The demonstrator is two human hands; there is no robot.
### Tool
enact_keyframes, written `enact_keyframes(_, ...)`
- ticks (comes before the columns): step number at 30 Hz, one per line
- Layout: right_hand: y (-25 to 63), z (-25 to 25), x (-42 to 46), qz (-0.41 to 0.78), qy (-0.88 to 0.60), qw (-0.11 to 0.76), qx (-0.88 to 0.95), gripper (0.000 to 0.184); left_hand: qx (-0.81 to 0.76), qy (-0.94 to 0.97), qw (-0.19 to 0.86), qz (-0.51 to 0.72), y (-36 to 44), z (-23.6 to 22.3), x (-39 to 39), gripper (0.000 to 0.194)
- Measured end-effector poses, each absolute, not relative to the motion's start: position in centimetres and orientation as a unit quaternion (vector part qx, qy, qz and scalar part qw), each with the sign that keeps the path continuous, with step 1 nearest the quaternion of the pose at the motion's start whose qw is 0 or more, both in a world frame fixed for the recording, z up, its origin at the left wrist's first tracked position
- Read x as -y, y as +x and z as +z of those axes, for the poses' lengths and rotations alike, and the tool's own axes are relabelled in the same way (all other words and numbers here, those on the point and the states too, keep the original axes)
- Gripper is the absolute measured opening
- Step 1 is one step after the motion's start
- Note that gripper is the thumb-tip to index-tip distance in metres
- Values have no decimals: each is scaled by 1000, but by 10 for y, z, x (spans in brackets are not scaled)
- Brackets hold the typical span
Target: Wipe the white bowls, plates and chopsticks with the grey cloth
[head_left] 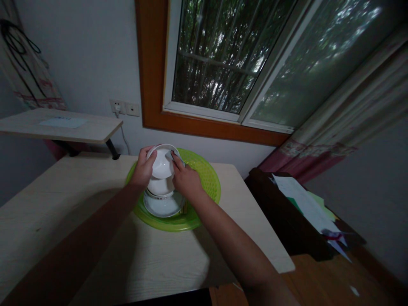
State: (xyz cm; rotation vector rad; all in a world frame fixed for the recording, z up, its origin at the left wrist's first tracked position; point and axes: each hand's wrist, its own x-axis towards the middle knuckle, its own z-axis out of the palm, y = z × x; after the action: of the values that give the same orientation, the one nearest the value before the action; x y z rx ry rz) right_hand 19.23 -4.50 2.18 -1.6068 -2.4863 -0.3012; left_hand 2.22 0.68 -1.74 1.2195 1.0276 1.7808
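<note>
My left hand (144,168) grips a white bowl (162,165) by its left rim, with the thumb over the edge. The bowl is tilted so that its inside faces me. My right hand (186,180) is at the bowl's right rim, fingers pressing a greyish cloth (176,158) against the inner wall; the cloth is mostly hidden by the fingers. Below the held bowl stands another white bowl (159,187), and under it a wider white dish (162,205) with a patterned rim. These sit in a round green plastic basket (212,182) with holes.
The basket stands on a pale wooden table (105,255). A raised shelf (63,127) on dark legs is at the left. Wall sockets (124,107) and a window (223,63) are behind. On the right, papers (302,199) lie on a dark piece of furniture (274,208).
</note>
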Motion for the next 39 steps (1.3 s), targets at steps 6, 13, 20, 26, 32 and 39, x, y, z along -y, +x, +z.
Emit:
enact_keyframes(6,190,19,47,-82,-521,67,847,57,-402,478,335,705,20,-17,-8,33)
enact_keyframes(13,192,13,45,0,-439,78,895,62,-409,459,325,719,17,-19,-11,34)
enact_keyframes(20,192,5,38,106,-334,142,926,64,-406,465,317,720,18,-20,-10,35)
enact_keyframes(26,189,2,34,112,-275,190,936,64,-429,488,332,684,20,-12,-1,35)
enact_keyframes(32,183,10,45,4,-331,127,935,64,-429,500,390,644,23,-9,4,35)
enact_keyframes(39,178,15,51,-78,-379,83,918,64,-407,504,385,657,21,-15,-1,33)
